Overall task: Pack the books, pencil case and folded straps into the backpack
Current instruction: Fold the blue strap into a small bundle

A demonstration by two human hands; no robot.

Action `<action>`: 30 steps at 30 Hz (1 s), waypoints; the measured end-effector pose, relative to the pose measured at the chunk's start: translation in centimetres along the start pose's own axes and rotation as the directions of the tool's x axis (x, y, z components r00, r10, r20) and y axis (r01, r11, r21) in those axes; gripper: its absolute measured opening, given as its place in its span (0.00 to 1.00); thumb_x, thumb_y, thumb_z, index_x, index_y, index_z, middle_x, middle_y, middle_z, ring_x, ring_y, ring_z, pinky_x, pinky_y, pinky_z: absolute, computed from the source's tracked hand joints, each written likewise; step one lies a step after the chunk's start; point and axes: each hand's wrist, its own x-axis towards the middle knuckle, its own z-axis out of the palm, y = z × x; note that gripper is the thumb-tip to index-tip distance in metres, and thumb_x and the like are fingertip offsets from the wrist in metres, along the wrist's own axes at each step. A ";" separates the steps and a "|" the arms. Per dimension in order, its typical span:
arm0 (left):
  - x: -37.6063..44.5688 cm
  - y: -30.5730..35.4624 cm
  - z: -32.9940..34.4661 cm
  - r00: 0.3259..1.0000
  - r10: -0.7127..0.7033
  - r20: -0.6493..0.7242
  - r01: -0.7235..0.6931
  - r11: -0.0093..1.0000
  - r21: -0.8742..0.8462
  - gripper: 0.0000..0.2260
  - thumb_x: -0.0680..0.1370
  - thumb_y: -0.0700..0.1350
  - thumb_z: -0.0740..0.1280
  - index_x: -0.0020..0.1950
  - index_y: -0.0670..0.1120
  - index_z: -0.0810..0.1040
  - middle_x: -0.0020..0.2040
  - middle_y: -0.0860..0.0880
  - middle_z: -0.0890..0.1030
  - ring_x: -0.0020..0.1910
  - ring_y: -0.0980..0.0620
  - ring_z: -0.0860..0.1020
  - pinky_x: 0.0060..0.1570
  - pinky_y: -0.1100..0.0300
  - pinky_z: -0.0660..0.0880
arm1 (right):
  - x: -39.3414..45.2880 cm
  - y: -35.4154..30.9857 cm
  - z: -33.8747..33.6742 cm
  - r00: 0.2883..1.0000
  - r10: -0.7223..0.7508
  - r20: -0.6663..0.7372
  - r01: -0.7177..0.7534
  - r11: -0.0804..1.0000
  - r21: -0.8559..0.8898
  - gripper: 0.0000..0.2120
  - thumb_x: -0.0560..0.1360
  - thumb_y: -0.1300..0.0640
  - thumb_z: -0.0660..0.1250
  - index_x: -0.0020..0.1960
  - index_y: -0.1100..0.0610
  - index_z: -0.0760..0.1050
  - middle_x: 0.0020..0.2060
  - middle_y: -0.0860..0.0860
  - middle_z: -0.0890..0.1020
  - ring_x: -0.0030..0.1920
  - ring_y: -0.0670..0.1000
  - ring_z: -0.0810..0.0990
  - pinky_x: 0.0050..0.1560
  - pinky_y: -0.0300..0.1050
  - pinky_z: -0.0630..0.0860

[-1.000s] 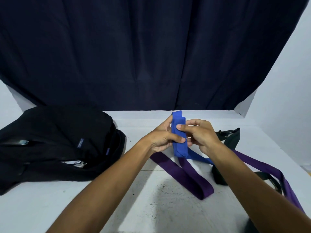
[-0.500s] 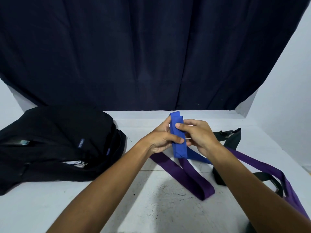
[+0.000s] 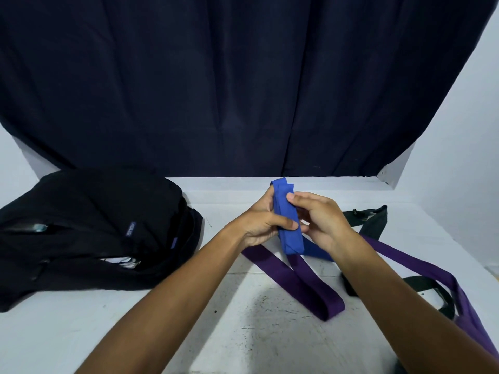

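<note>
1. Little has been shifted since the earlier frames: the blue strap [image 3: 287, 220] is still held upright between both hands, and the right thumb has been slid a little higher on the bundle.
2. At the far left, the black backpack [image 3: 89, 228] is laid on its side on the white bench [image 3: 135, 333], its mouth gaping towards the viewer, with something pale glimpsed inside. A small blue label is sewn on its front; the lettering is too small to be read with certainty.
3. The left hand [image 3: 259, 225] is closed round the folded blue strap, thumb pressed across its front.
4. The right hand [image 3: 321, 220] is pinching the same bundle from the other side, while a loose tail trails down beneath the right wrist.
5. A purple strap [image 3: 302, 282] lies looped on the bench below the hands, and a black strap [image 3: 374, 220] lies further right, both unfolded.
6. The folds could spring open if either grip is relaxed, since webbing is stiff and slippery; the trailing tail could also be snagged on the purple strap beneath it.
</note>
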 end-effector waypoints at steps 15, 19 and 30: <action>-0.4 0.2 0.5 1.000 -0.010 -0.005 0.010 0.999 0.044 0.32 0.72 0.18 0.59 0.66 0.48 0.64 0.57 0.39 0.73 0.48 0.45 0.82 0.47 0.51 0.82 | 0.0 -0.6 0.2 1.000 0.009 0.007 -0.008 0.991 -0.136 0.09 0.72 0.63 0.73 0.50 0.68 0.79 0.33 0.59 0.82 0.25 0.50 0.77 0.23 0.39 0.69; -0.5 0.2 0.6 1.000 -0.011 -0.006 0.011 0.997 0.074 0.32 0.71 0.18 0.60 0.65 0.48 0.64 0.53 0.43 0.75 0.45 0.48 0.83 0.44 0.55 0.82 | -0.1 -0.8 0.3 0.999 0.026 0.037 -0.018 0.982 -0.186 0.06 0.73 0.64 0.71 0.47 0.67 0.80 0.30 0.57 0.82 0.25 0.51 0.77 0.24 0.40 0.68; -0.7 0.3 0.4 1.000 -0.001 -0.019 0.003 0.994 0.108 0.32 0.70 0.19 0.62 0.64 0.49 0.65 0.57 0.40 0.75 0.53 0.44 0.80 0.49 0.52 0.81 | -0.3 -1.2 0.5 0.997 0.013 0.073 0.000 0.986 -0.169 0.12 0.72 0.59 0.72 0.48 0.68 0.80 0.34 0.57 0.82 0.30 0.51 0.79 0.27 0.42 0.68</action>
